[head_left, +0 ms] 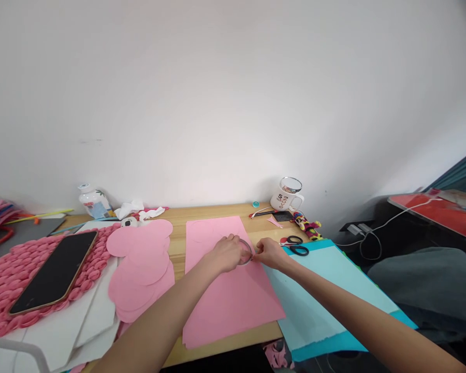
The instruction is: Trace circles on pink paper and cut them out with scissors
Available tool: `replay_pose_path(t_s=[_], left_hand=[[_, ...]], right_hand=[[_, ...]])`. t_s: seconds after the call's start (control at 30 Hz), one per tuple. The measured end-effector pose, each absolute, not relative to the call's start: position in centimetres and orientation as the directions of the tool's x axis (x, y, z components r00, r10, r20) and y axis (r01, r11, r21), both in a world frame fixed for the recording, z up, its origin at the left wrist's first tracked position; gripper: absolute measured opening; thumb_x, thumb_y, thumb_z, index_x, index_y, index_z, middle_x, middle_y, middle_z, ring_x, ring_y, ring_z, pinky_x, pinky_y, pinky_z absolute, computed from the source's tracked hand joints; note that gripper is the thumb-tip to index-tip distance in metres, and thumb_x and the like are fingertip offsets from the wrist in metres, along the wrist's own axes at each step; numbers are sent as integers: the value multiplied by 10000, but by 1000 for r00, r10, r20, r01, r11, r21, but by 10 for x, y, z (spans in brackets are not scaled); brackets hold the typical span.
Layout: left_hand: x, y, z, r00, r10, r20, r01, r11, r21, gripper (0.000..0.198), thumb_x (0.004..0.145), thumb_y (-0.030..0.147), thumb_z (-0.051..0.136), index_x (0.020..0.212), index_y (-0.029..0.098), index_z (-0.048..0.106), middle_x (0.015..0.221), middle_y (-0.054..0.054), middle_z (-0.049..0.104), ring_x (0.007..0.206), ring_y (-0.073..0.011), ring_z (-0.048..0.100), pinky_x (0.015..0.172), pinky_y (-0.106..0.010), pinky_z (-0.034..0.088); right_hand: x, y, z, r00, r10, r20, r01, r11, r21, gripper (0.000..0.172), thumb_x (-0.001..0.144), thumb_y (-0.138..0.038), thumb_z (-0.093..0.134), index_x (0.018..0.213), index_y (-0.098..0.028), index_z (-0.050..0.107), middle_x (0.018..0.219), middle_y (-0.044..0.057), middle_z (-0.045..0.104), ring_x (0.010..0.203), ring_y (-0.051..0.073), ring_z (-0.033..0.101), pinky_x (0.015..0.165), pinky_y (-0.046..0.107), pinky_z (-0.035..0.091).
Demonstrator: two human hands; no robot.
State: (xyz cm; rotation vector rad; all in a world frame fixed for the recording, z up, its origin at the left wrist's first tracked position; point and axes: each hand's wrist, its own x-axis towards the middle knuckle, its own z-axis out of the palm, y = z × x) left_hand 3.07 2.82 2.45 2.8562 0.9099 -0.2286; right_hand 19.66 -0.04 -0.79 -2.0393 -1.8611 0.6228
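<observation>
A pale wall [217, 114] rises behind a wooden table [177, 238]. Taking the pink sheets [233, 300] as the dial's centre and the wall as twelve, a white mug [281, 200] stands at one o'clock, black-handled scissors [300, 250] lie at two, and a pale blue sheet [314, 290] at three. Pink cutouts [143, 274] overlap at nine, with a phone [56, 272] farther out on a bumpy pink mat [87, 264]; a white bottle [95, 201] leans at ten. Off the table, between two and three, is a red surface [450, 212].

A round clear ring [250, 249] lies on the pink sheets, toward one o'clock by their edge. The left hand [227, 254] reaches in from between seven and eight, palm down, fingers bent onto the ring; their spread is hidden. The right hand [271, 254] comes from four o'clock, fingertips bunched beside the ring's edge; whether they grip anything, I cannot tell.
</observation>
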Motion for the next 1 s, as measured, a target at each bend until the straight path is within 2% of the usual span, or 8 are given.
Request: replay_pose_path(t_s=[0.1,0.23,0.3,0.4,0.47,0.67,0.83,1.0], left_hand=[[31,29,27,806,561,-188,584,-806,100,309,797,184,487,1029,338,621,961,-74,529,889,-223,469,689,-294,371],[34,30,34,800,563,-209,593,-796,124,229,810,254,484,951,322,651,904,-65,517,860,-212,461,701,-298,377],[35,30,36,794,568,-218,600,-788,136,245,805,284,496,1000,328,638,888,-62,513,870,-214,460,717,-304,382],[37,31,38,786,575,-227,610,-780,141,289,763,270,555,1040,306,628,907,-71,509,899,-224,461,739,-313,386],[38,32,37,785,575,-231,612,-778,144,297,749,263,574,1038,298,631,929,-79,507,921,-233,460,750,-321,387],[37,36,35,786,573,-232,612,-772,171,293,741,272,594,1025,330,639,958,-73,504,960,-237,456,782,-329,383],[37,37,32,787,575,-226,613,-770,176,370,731,304,610,1098,349,606,991,-67,509,975,-240,444,799,-331,375],[37,38,30,789,570,-228,609,-776,166,386,755,318,588,1140,344,582,996,-78,500,972,-241,439,794,-330,367]], right_hand=[[195,-17,-5,22,1000,-19,852,-28,-523,157,614,-132,549,573,-191,409,536,-31,521,507,102,460,457,190,306],[192,-38,-6,-116,983,145,844,175,-507,149,705,-110,497,630,-200,406,653,2,568,632,136,500,583,227,367],[189,-43,-11,-274,909,314,837,386,-388,178,757,-74,439,636,-200,408,649,11,542,639,143,479,590,241,356],[186,-42,-21,-529,690,494,752,651,-104,241,829,-40,352,657,-195,419,628,14,497,622,149,450,534,244,317],[184,-39,-26,-607,620,497,703,710,-26,256,860,-42,327,677,-192,423,639,16,491,654,156,460,508,244,300],[183,-34,-24,-722,556,413,627,777,49,305,909,-64,249,710,-191,442,663,26,517,619,167,458,494,274,314],[189,-32,-22,-744,557,370,611,791,37,314,914,-68,238,732,-186,465,694,36,530,661,174,488,520,278,359],[200,-31,-23,-715,608,346,650,760,7,301,901,-55,282,699,-191,460,693,33,537,634,164,445,531,280,358]])
